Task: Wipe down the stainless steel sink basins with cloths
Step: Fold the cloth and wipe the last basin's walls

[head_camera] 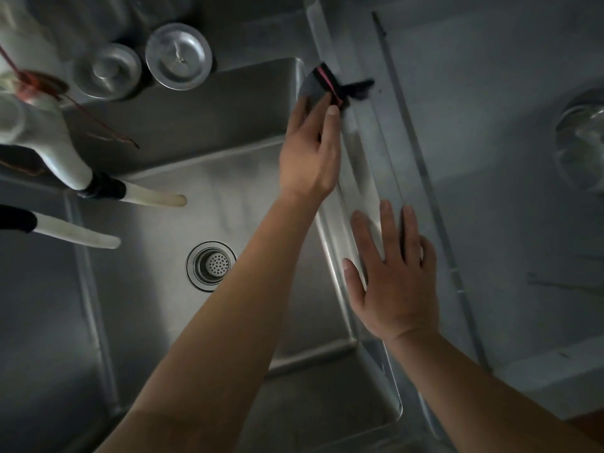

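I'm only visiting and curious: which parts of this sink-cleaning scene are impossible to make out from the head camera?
- Dark cloth: partly covered by the left hand, so its full shape and the grip on it are hidden.
- Sink rim under the flat right hand: covered.
- White faucet: cut off by the left edge.
- Glass object: blurred, cut by the right edge.
- Inside the drain strainer: too small and dim.

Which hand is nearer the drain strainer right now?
Left. The left hand is beyond the drain strainer, holding the cloth on the rim; the right hand lies flat on the rim, farther off.
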